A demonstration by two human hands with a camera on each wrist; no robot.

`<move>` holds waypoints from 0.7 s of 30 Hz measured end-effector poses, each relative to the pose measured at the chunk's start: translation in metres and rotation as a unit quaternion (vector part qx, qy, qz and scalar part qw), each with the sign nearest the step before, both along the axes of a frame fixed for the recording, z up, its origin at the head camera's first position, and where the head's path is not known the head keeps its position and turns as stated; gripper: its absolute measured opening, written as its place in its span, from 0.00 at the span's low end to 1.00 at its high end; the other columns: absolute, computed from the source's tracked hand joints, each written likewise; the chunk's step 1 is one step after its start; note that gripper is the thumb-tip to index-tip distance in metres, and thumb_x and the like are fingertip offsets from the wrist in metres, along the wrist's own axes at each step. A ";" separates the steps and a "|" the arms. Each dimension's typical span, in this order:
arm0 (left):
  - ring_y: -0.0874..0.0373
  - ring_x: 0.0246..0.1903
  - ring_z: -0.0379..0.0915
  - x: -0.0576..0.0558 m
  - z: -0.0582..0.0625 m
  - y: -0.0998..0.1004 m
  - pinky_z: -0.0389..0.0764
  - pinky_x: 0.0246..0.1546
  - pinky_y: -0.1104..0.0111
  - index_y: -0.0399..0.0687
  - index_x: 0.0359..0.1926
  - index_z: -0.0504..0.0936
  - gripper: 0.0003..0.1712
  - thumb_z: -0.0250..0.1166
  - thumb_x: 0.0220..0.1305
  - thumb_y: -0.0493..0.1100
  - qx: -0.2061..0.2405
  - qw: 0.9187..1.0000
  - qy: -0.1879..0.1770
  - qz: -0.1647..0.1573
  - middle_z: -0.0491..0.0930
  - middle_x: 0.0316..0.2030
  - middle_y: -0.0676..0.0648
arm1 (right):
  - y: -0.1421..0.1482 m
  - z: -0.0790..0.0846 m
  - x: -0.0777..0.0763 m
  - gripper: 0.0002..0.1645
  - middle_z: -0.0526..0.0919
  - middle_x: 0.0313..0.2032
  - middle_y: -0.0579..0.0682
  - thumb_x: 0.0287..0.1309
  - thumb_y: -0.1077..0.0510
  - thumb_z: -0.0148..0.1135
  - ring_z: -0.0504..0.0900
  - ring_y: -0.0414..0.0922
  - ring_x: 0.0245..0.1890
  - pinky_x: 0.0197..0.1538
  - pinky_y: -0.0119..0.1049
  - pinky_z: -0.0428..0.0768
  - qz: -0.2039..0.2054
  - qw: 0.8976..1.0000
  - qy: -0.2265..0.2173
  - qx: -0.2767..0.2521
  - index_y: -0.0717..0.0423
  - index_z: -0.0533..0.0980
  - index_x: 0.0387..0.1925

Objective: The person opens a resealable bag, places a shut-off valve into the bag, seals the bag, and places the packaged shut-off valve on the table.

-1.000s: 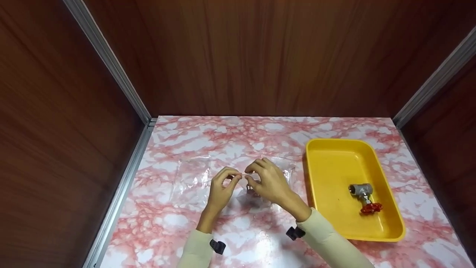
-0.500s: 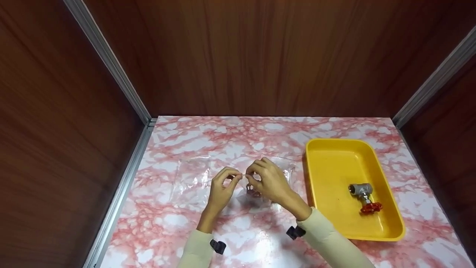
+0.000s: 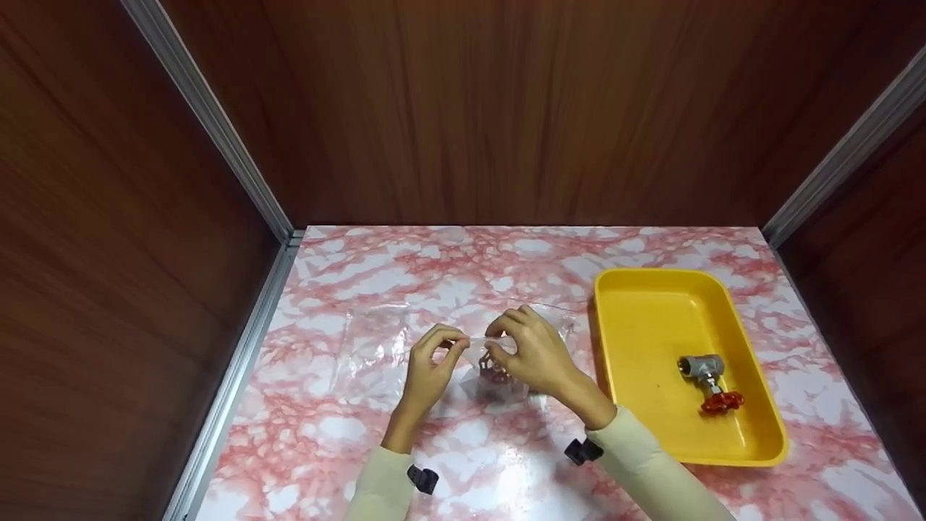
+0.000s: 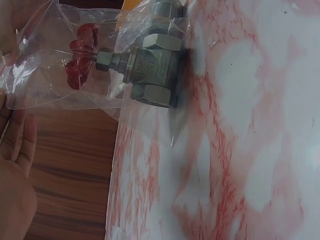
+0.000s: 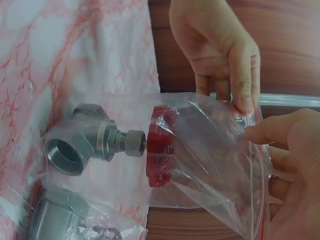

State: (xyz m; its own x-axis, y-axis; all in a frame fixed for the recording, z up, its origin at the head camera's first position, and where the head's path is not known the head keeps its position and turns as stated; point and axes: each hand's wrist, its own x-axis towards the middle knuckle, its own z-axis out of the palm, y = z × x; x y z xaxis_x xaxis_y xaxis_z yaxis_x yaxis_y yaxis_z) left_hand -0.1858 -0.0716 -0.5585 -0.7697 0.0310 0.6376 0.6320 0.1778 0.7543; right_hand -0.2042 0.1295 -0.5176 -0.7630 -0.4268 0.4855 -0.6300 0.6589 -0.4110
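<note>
A clear zip bag [image 5: 210,150] with a red line at its mouth hangs between my hands. Inside is a metal valve [image 4: 155,72] with a red handwheel [image 5: 160,145], its body low by the table in the left wrist view. Thumb and fingers of my left hand [image 3: 429,369] pinch one end of the bag's mouth. On the same top edge, my right hand [image 3: 534,354] pinches farther along, its thumb on the seal strip in the right wrist view. Beside it lies another bagged valve [image 5: 57,215], mostly hidden from the head view by my right hand.
A yellow tray [image 3: 644,405] stands on the right of the marbled table [image 3: 448,260], holding a valve [image 3: 705,373] with a red handwheel. A flat clear plastic bag [image 3: 372,347] lies left of my hands. Brown wood-look panels [image 3: 506,108] enclose the back and sides.
My right hand first closes in slightly toward the left, then shifts right along the bag's mouth, opening a wider gap between the hands. The left hand stays in place.
</note>
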 end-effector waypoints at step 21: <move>0.52 0.38 0.83 -0.014 -0.031 -0.005 0.85 0.44 0.66 0.35 0.39 0.86 0.03 0.71 0.65 0.27 -0.017 1.000 -0.015 0.000 0.86 0.37 0.43 | 0.004 -0.002 0.001 0.05 0.88 0.35 0.44 0.60 0.58 0.79 0.81 0.45 0.38 0.42 0.41 0.82 -0.001 1.000 0.000 -0.002 0.49 0.86 0.34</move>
